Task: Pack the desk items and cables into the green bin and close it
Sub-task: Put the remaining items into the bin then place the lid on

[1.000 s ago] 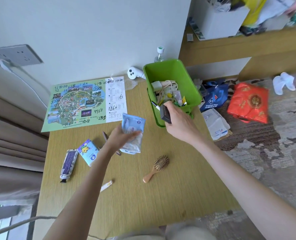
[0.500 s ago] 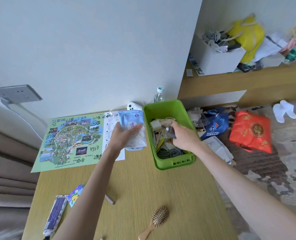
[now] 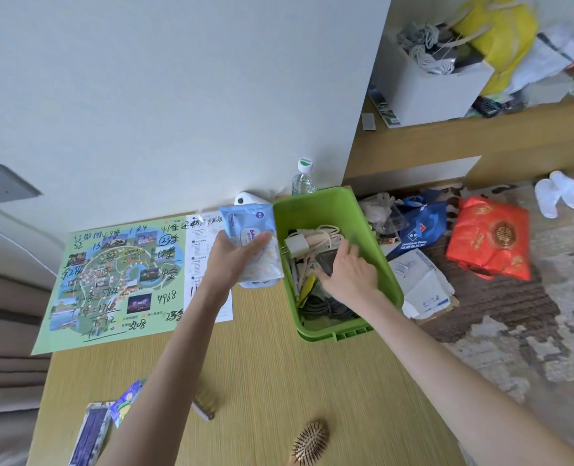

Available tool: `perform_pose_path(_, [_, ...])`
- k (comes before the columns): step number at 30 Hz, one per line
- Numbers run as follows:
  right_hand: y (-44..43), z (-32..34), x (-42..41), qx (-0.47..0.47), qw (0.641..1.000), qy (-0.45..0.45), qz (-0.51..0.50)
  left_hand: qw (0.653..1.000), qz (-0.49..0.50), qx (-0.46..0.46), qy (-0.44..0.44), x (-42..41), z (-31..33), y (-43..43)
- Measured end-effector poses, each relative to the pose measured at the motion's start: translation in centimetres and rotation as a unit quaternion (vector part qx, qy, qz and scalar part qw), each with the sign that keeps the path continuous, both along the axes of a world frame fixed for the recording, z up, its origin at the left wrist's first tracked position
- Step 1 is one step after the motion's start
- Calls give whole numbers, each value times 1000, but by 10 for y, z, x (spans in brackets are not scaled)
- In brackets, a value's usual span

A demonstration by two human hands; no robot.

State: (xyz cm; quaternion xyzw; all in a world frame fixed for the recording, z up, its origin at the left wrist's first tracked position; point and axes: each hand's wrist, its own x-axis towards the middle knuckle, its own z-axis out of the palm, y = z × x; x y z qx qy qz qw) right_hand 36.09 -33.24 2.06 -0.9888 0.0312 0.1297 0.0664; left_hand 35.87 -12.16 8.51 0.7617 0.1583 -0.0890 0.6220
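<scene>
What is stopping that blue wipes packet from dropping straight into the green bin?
Mostly the right hand, which is down inside the green bin among the chargers and cables. The wipes packet, in the left hand, is just left of the bin's rim, not over the opening.

The bin (image 3: 376, 230) sits at the desk's (image 3: 262, 381) far right edge, cables (image 3: 326, 309) inside; the map (image 3: 117, 280) lies left of it, the hairbrush (image 3: 309, 443) nearer.
</scene>
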Motion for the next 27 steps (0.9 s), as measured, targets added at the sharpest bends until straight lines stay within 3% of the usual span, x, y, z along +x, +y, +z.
perform_pose_path(3, [0, 3, -4, -35, 999, 9, 29, 1000, -13, -20, -5, 2, 5, -15])
perform_pose_path(8, [-32, 32, -15, 43, 970, -239, 15, 997, -71, -38, -22, 7, 9, -53])
perform_pose_path(10, [-52, 36, -21, 86, 954, -285, -27, 996, -90, -23, 14, 10, 4, -74])
perform_pose_path(14, [-72, 26, -31, 191, 957, -212, -47, 988, -120, 51, 84, 13, -17, -118])
perform_pose_path(18, [-72, 7, -40, 215, 963, -159, -32, 967, -150, 165, 123, 12, -40, -139])
perform_pose_path(23, [-72, 3, -40, 226, 961, -152, -53, 962, -144, 190, 136, 13, -55, -155])
perform_pose_path(25, [-73, 3, -40, 228, 961, -148, -53, 947, -141, 259, 126, 12, -61, -159])
perform_pose_path(27, [-73, 1, -40, 223, 962, -148, -51, 907, -158, 375, 106, 11, -66, -156])
